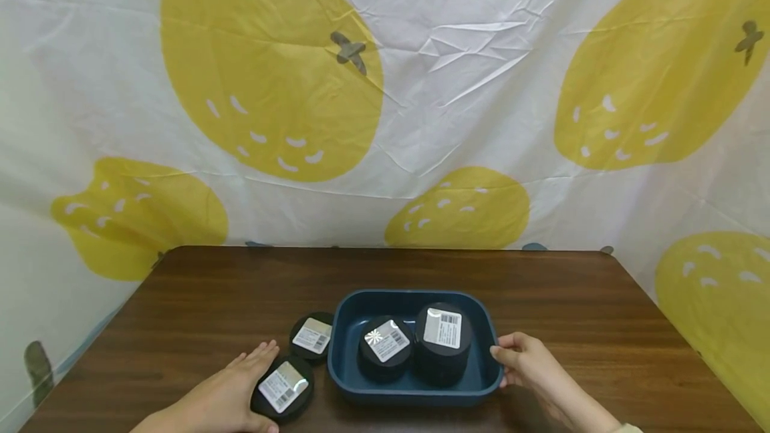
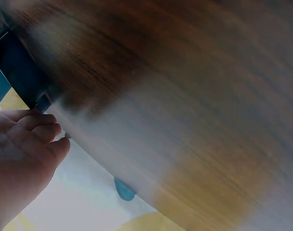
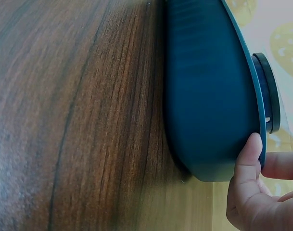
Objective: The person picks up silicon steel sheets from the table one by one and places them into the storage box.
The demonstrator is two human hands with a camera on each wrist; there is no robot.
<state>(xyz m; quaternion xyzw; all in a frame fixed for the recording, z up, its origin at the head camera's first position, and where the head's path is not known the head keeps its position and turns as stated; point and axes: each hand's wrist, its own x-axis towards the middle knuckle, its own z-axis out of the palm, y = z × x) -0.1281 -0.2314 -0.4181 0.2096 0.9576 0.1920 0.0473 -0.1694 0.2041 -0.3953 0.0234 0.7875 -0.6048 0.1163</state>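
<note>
My left hand [image 1: 231, 389] holds a round black labelled jar [image 1: 283, 389] by its side on the table, thumb at the near edge and fingers along the far left. In the left wrist view the fingers [image 2: 40, 130] show, but the jar does not. A second black jar [image 1: 311, 336] lies just behind it, against the left side of a blue rectangular tub [image 1: 415, 393]. Inside the tub stand a low black jar [image 1: 386, 349] and a taller black jar or stack [image 1: 444, 343]. My right hand [image 1: 526, 359] pinches the tub's right rim between thumb and fingers.
A dark wooden table [image 1: 240, 286] carries everything, its back edge meeting a white cloth [image 1: 469, 105] printed with yellow fruit. Above the tub's rim, a black lid [image 3: 269, 94] sticks up in the right wrist view.
</note>
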